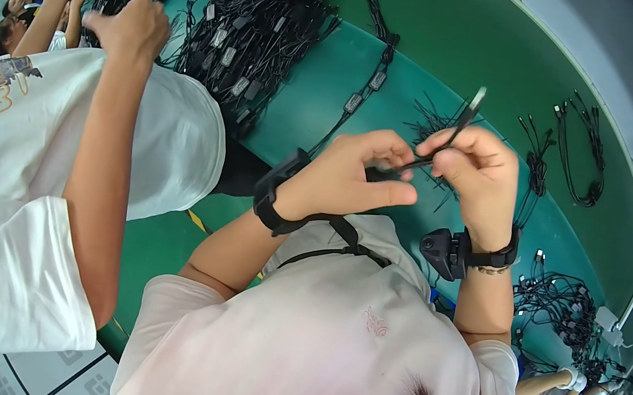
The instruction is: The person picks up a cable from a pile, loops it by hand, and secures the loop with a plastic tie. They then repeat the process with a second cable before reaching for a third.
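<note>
Above the bench my right hand [478, 174] pinches a black cable [463, 120] between thumb and fingers, and a pale, blurred tip sticks up past the fingertips. My left hand [354, 172] is closed with thumb and fingers on the lower part of the same cable, close to the right hand. Part of the cable is hidden by the fingers. Just beyond the hands, a heap of thin black strips [434, 121] lies on the green bench mat [312, 71]. Each of my wrists wears a black strapped device.
A big heap of black cables [257, 28] with small inline boxes lies at the far left. A long cable bundle [363, 92] stretches toward me. More cables [538, 163], a looped cable [589, 172] and a tangled pile [558, 305] are on the right. A co-worker [76, 132] stands close on my left.
</note>
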A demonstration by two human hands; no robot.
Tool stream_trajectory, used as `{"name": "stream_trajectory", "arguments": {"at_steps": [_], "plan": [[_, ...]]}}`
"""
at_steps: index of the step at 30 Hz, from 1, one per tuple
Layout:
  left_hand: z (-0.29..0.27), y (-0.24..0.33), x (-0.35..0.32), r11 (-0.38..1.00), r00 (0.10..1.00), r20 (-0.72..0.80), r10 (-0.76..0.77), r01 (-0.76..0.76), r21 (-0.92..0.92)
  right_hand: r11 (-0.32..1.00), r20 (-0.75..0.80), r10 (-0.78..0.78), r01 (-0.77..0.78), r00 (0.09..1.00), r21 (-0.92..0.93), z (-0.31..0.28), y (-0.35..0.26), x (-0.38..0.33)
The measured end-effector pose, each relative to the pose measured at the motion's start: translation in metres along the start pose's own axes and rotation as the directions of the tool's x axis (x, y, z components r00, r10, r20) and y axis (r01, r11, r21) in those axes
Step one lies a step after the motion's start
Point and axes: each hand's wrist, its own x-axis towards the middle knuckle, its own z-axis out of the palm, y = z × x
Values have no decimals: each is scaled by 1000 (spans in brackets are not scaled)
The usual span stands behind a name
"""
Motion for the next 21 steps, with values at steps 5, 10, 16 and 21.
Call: {"name": "stream_trajectory", "arguments": {"at_steps": [5, 10, 16, 21], "plan": [[-23, -1, -7, 847, 883, 298, -364, 446, -287, 953, -113, -135, 160, 984, 256, -6, -18, 5], [-37, -14, -24, 822, 858, 382, -342, 471, -322, 905, -364, -197, 312, 910, 288, -43, -18, 10], [-52, -17, -40, 927, 932, 120, -342, 314, 204, 974, -438, -146, 207, 887, 94, -59, 17, -2], [-44, -2, -48, 838, 894, 227, -386, 237, 492, 977, -533, -141, 205, 835, 64, -82, 34, -7]]}}
